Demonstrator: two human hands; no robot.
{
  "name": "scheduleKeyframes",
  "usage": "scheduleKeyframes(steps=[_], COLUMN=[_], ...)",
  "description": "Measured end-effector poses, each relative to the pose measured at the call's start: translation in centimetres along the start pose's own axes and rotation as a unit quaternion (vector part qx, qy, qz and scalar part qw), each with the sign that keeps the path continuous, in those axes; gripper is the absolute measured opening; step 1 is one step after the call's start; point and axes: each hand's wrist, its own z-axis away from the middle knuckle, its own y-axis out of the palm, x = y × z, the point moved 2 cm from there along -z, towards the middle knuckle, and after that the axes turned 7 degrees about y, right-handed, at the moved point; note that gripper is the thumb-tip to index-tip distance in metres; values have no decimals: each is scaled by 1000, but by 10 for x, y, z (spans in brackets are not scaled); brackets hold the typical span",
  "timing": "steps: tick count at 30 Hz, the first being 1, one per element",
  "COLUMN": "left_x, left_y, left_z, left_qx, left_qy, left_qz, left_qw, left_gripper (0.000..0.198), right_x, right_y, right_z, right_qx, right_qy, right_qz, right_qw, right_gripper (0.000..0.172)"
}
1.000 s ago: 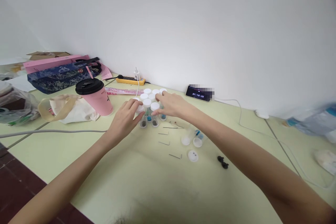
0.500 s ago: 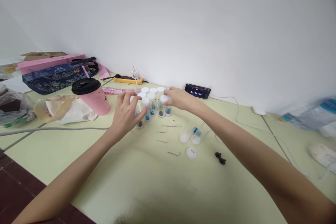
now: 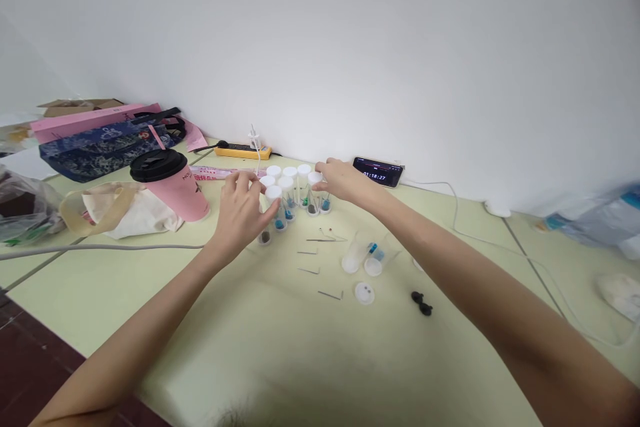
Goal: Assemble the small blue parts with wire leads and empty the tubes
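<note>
Clear vials with white caps stand in a tight cluster on the table, with blue, green and dark bits inside. My left hand curls round the front-left vial, its thumb in front and the cap hidden by the fingers. At the cluster's right side, my right hand has its thumb and fingers at the white cap of another vial. Nearer me lie several thin L-shaped metal keys. Two clear tubes with blue pieces beside them sit under my right forearm, behind a white lid.
A pink cup with a black lid stands left, by a cloth bag. Behind are a yellow power strip and a phone showing a timer. Small black parts lie right. Cables cross both sides.
My right hand has shifted slightly back, and the right-hand vials have moved a little back with it. My left hand has stayed round the cluster's left side.
</note>
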Motion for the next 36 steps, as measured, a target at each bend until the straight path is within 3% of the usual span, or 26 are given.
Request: scheduleKeyframes(steps=[7,10,13,16,20,23,26,31,33,36], left_x=[7,11,14,15,7,-4,-20,-54,-70,-85], left_y=[-12,-23,-31,-34,-35,-32,-23,-7,-5,-5], left_z=[0,-2,-7,-12,-17,-13,1,46,63,80], left_qx=[14,17,11,1,-4,19,62,123,167,263], left_qy=[-26,-44,-55,-58,-65,-66,-96,-166,-140,-97], left_qz=[111,170,264,404,538,610,680,746,771,769], left_qw=[993,984,963,913,840,789,724,632,598,575], left_gripper=[22,24,24,21,22,26,29,40,61,46], right_x=[5,11,19,30,50,65,75,82,82,74], right_y=[-8,-16,-27,-38,-50,-52,-45,-20,-12,-6], right_z=[6,14,25,37,55,72,92,132,146,163], right_qx=[5,-32,-86,-108,-105,-109,-103,-54,-44,-33], right_qy=[10,30,20,-37,-131,-161,-141,-85,-69,-60], right_qz=[10,34,45,-3,-166,-234,-217,-227,-235,-284], right_qw=[1000,998,995,993,972,953,961,969,969,956], right_gripper=[50,54,44,31,34,36,34,27,25,25])
